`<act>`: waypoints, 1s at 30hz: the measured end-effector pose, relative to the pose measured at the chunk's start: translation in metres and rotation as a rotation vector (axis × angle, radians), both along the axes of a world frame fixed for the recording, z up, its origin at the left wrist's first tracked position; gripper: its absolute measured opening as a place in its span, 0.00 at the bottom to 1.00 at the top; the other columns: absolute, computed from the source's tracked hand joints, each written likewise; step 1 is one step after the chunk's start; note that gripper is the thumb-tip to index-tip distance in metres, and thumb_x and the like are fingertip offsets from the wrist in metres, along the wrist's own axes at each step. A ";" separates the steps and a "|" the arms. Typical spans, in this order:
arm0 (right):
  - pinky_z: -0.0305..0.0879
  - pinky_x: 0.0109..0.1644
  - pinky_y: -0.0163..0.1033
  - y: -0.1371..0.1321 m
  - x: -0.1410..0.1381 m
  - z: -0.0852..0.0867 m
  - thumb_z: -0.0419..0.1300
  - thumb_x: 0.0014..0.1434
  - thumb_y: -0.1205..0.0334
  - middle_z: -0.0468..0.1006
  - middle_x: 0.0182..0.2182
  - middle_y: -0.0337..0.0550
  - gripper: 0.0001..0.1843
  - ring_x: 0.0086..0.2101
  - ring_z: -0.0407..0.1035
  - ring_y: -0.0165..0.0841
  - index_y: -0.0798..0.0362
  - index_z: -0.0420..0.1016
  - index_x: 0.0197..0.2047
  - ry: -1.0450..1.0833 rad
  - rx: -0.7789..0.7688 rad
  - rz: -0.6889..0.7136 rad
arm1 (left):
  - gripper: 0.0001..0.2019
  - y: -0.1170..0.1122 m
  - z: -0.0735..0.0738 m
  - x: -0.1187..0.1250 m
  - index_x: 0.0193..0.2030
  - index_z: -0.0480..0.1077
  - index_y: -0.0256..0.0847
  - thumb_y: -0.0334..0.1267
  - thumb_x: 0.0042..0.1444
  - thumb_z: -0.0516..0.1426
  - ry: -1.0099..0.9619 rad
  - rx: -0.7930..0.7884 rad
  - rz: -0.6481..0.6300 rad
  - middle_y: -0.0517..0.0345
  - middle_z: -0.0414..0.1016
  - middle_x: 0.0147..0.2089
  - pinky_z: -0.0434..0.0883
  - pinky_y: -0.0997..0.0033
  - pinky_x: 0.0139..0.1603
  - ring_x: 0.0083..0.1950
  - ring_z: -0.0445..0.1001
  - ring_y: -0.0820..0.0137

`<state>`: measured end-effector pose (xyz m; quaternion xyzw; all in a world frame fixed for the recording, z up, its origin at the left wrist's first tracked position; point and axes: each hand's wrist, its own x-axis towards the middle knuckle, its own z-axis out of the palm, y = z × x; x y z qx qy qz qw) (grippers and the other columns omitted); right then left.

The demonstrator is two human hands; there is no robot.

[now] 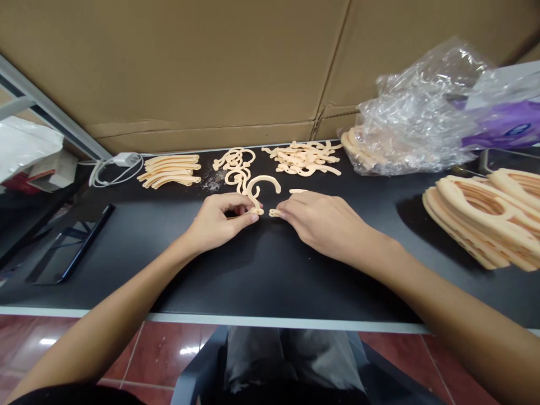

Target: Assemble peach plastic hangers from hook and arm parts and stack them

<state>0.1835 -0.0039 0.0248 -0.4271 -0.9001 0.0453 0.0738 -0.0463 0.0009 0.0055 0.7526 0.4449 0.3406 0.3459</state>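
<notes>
My left hand (217, 222) is closed with thumb and fingertips around a cream plastic hook-shaped piece (266, 178). The hook's curve rises above the fingers, and its lower end shows by the thumb tip. Just across a small gap, my right hand (327, 222) pinches a cream plastic piece with a small notched end (274, 213); the rest of it is hidden under the fingers. The two held ends face each other without touching. Beyond the right knuckles lies part of another cream strip (297, 191).
Behind the hands lie a row of curved cream bars (169, 170), a cluster of hooks (234, 160) and a heap of curved pieces (306, 157). Stacked cream frames (476, 216) and a clear plastic bag (413, 124) are right. A phone (71, 247) and white cable (110, 174) are left.
</notes>
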 end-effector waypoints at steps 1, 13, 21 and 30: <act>0.59 0.40 0.39 0.001 0.002 0.000 0.48 0.73 0.62 0.80 0.43 0.50 0.17 0.43 0.73 0.39 0.55 0.78 0.50 0.032 -0.016 -0.002 | 0.09 0.000 0.000 0.000 0.38 0.80 0.36 0.40 0.57 0.64 0.002 0.001 -0.002 0.54 0.79 0.37 0.67 0.73 0.36 0.32 0.68 0.74; 0.60 0.40 0.36 0.003 0.006 0.001 0.47 0.70 0.63 0.80 0.35 0.42 0.14 0.35 0.72 0.32 0.53 0.74 0.43 0.354 -0.227 0.032 | 0.09 -0.004 -0.001 0.002 0.40 0.80 0.36 0.40 0.58 0.64 0.021 0.044 -0.021 0.54 0.81 0.37 0.71 0.73 0.40 0.35 0.74 0.72; 0.60 0.41 0.38 0.004 0.009 0.000 0.49 0.70 0.58 0.82 0.35 0.44 0.17 0.35 0.74 0.34 0.51 0.80 0.45 0.298 -0.221 -0.056 | 0.07 -0.008 0.000 0.004 0.38 0.82 0.37 0.38 0.58 0.65 0.024 0.150 -0.003 0.52 0.84 0.39 0.75 0.72 0.43 0.40 0.81 0.67; 0.61 0.39 0.36 -0.004 0.011 0.006 0.51 0.70 0.58 0.82 0.34 0.45 0.17 0.34 0.75 0.35 0.50 0.82 0.44 0.218 -0.203 -0.089 | 0.03 -0.012 0.001 0.009 0.38 0.83 0.40 0.34 0.58 0.65 0.002 0.298 0.023 0.54 0.85 0.40 0.77 0.73 0.43 0.41 0.83 0.67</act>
